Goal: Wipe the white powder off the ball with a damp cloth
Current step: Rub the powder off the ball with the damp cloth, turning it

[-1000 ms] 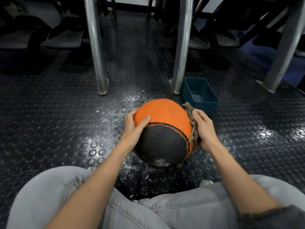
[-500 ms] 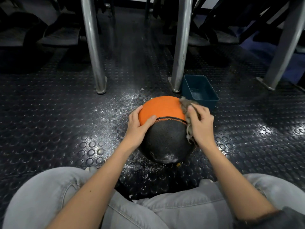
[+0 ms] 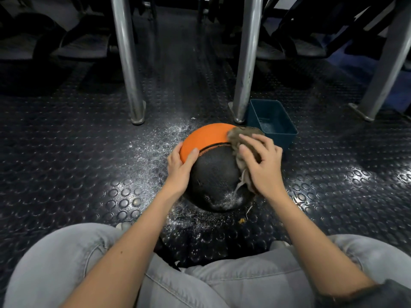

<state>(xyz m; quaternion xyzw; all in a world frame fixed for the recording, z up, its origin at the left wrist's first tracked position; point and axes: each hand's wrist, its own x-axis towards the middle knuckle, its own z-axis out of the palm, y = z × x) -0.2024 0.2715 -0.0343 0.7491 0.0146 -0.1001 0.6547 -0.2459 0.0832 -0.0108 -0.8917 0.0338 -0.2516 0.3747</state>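
An orange and black ball (image 3: 213, 172) rests on the studded dark floor in front of my knees. White powder smears its lower black part near the floor. My left hand (image 3: 181, 167) holds the ball's left side, thumb across the seam. My right hand (image 3: 260, 162) presses a crumpled brown-grey cloth (image 3: 241, 135) against the ball's upper right, fingers curled over it. Frayed threads of the cloth hang down the ball's right side.
A dark teal tub (image 3: 272, 122) with a little water stands just behind the ball on the right. Three metal legs (image 3: 127, 63) rise from the floor behind. White powder (image 3: 160, 141) is scattered on the floor left of and under the ball.
The ball has rolled so more black faces me. My right hand with the cloth moved from the ball's right side up onto its top right.
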